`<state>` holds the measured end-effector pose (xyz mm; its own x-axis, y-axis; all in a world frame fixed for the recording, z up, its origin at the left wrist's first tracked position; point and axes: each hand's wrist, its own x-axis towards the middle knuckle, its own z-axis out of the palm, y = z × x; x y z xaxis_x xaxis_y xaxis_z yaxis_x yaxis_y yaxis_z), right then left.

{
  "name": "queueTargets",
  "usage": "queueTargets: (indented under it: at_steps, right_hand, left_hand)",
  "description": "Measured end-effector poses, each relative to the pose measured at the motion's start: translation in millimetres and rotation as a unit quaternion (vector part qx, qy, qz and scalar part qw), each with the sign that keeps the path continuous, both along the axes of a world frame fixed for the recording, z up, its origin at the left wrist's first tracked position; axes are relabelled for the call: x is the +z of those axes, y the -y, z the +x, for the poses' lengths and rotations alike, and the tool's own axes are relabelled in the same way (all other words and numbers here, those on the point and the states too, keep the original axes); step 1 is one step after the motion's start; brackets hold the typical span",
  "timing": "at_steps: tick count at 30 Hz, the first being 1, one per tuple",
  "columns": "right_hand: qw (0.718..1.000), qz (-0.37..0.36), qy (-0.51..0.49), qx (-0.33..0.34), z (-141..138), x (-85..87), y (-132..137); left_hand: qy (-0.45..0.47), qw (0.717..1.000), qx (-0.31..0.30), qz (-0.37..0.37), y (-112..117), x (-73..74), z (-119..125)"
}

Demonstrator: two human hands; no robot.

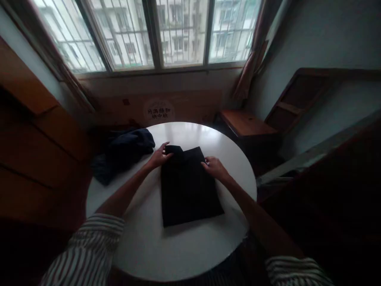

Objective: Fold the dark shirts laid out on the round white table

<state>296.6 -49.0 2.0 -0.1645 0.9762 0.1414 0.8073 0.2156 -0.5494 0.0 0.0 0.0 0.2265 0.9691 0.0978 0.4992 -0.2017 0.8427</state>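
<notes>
- Black folded garment [189, 190]: left hand's fingers [167, 150] pinch its upper corner, right hand's fingers [206, 162] grip its right edge
- Garment lies mid-table on round white desk [175, 254]
- Crumpled navy cloth [123, 149] just beside it, on desk
- Striped sleeves [89, 250] at near edge

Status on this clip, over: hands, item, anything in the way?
Left hand, right hand on top edge of folded black garment. Dark navy garment bunched apart, left, on white round table.
</notes>
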Motion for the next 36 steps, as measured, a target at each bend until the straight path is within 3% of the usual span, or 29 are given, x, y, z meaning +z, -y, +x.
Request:
queueTargets:
  at_steps: [5,7,11,16,18,20,24,28,31,34,36]
  right_hand:
    - [0.997,-0.04,-0.067,0.027,-0.2,-7.7,6.6]
    - [0.983,-0.085,-0.159,0.009,4.4,-8.6,6.7]
    - [0.94,-0.144,-0.31,-0.003,10.3,-9.3,8.3]
    - [0.914,-0.143,-0.361,0.12,5.0,-12.4,13.9]
    - [0.91,-0.123,-0.37,0.138,2.6,-16.0,13.6]
    - [0.913,-0.088,-0.382,0.114,2.0,-20.8,11.5]
    - [0.935,-0.033,-0.348,0.058,4.1,-27.4,7.6]
    - [0.954,-0.033,-0.291,0.061,4.9,-25.9,9.2]
    - [0.963,-0.011,-0.256,0.086,3.4,-24.0,11.3]
    - [0.967,0.022,-0.24,0.078,1.6,-22.0,12.3]
    - [0.969,0.045,-0.235,0.063,1.9,-19.2,12.6]
  left_hand:
    - [-0.128,0.957,0.093,0.241,26.2,9.4,5.2]
    - [-0.15,0.946,0.089,0.272,43.8,17.3,17.7]
    - [-0.131,0.98,-0.014,0.149,66.3,25.7,56.6]
    - [-0.173,0.983,-0.038,-0.053,49.5,18.5,95.5]
    - [-0.203,0.977,-0.043,-0.055,41.6,13.3,102.7]
    - [-0.215,0.975,-0.052,-0.01,38.8,7.6,106.4]
    - [-0.146,0.988,-0.046,0.034,45.0,2.6,106.3]
    - [0.069,0.995,-0.051,0.056,57.1,19.8,85.2]
    - [0.169,0.982,0.032,0.073,70.9,40.1,40.1]
    - [0.152,0.974,0.149,0.07,90.2,52.5,-29.1]
    - [0.055,0.971,0.224,0.058,104.5,54.9,-79.3]
